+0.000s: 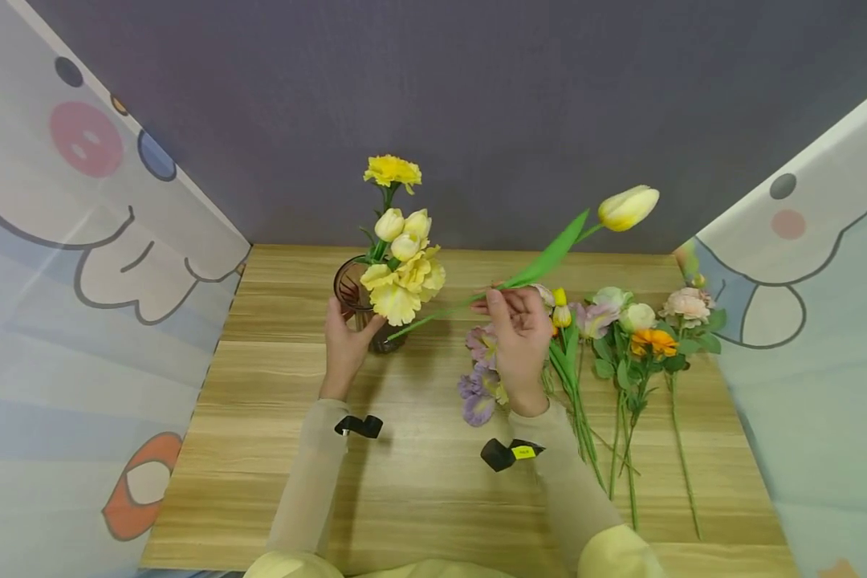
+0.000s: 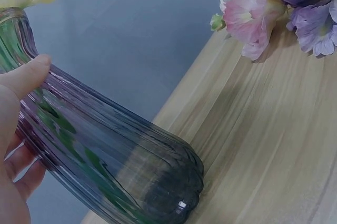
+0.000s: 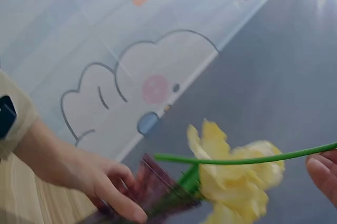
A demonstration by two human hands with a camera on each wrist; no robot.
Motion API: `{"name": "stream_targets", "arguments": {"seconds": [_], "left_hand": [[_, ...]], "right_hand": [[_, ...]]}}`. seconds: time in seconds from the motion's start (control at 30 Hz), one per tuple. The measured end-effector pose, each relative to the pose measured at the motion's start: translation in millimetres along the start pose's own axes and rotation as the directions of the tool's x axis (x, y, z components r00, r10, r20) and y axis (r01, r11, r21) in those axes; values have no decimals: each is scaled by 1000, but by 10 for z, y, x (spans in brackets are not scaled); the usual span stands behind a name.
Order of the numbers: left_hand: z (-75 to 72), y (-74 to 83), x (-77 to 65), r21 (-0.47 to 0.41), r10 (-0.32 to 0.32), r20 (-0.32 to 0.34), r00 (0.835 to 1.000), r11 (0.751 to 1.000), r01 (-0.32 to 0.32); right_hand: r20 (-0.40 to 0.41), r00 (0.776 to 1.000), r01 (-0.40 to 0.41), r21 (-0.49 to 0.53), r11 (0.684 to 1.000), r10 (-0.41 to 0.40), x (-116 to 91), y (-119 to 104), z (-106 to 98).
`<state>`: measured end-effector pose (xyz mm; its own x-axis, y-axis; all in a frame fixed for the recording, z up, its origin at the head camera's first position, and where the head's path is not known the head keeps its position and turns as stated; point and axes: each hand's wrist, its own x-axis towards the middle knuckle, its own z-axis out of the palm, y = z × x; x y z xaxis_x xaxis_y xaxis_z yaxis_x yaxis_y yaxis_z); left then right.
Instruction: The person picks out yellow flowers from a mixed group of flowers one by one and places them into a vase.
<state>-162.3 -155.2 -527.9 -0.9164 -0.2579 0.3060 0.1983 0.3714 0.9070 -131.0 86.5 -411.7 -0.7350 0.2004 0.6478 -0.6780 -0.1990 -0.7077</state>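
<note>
A ribbed, purple-tinted glass vase point(image 2: 121, 145) holds several yellow and cream flowers point(image 1: 405, 273), their green stems showing through the glass. My left hand point(image 1: 348, 345) grips the vase near its neck, thumb on one side and fingers on the other. In my right hand point(image 1: 520, 337), a white-yellow tulip point(image 1: 628, 209) is pinched by its stem. The tulip's head points up to the right, and its cut stem end point(image 3: 163, 157) lies across the front of the yellow blooms, by the vase rim. In the right wrist view only part of the right hand point(image 3: 324, 174) shows.
Purple flowers point(image 1: 479, 401) lie just left of the right forearm. To its right are several long-stemmed flowers: yellow tulips point(image 1: 562, 309), an orange bloom point(image 1: 653, 343) and a pale pink one point(image 1: 686, 307). A grey wall point(image 1: 477, 120) and printed side curtains point(image 1: 50, 361) surround the wooden table point(image 1: 260, 449).
</note>
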Motion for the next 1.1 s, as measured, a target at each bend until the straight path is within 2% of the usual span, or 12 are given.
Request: {"name": "stream_targets", "arguments": {"seconds": [0.2,0.47,0.73,0.8,0.97,1.1], "left_hand": [[4,-5,-11,-11,19,-2,1000,1000,-19],[17,4,1,-42,0,-4,1000,999,0],[-40,358,-44,-46,11,9,1000,999,-10],[-36,374,-55,-44,7,7,1000,999,-7],[-38,384,-63,-49,9,4,1000,999,-9],[-41,373,-54,-58,28,0,1000,998,-28]], "right_hand": [[69,994,83,-30,996,-81,-6,42,238],[81,984,164,-19,986,-162,13,136,366],[8,977,214,27,977,-214,61,122,405],[8,978,209,20,978,-209,58,114,401],[86,986,156,-147,977,-145,14,161,407],[189,978,148,-327,933,-89,-39,272,440]]}}
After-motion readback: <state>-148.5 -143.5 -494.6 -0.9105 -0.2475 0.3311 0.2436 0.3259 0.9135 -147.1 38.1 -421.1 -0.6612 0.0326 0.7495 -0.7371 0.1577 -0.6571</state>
